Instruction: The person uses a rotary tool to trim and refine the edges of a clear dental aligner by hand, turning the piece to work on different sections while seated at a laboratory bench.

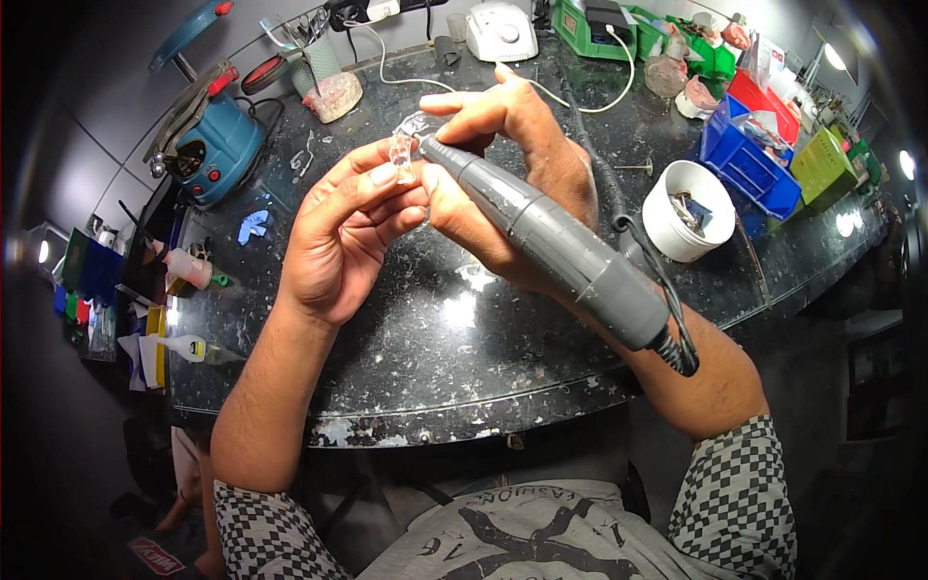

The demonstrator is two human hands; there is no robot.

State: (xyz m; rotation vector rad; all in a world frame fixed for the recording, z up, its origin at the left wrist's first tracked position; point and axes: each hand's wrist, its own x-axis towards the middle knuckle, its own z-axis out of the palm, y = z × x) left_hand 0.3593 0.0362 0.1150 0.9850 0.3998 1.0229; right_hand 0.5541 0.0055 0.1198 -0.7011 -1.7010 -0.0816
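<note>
Over the dark, speckled workbench (pixel 387 367), my left hand (pixel 338 227) pinches a small clear plastic dental aligner (pixel 402 162) between thumb and fingers. My right hand (pixel 541 145) is wrapped around a thick grey rotary handpiece (pixel 551 242), which slants from lower right to upper left. The handpiece's narrow nose reaches the aligner's right side; its bur is too small to make out, so I cannot tell if it touches. A black coiled cord leaves the handpiece's rear end and runs up the right side.
A white control box (pixel 501 34) stands at the back. On the left are a blue machine (pixel 217 145), a mesh tool cup (pixel 317 66), a stone model (pixel 333 95) and a blue scrap (pixel 253 226). A white tub (pixel 667 208) and a blue bin (pixel 720 155) stand at right.
</note>
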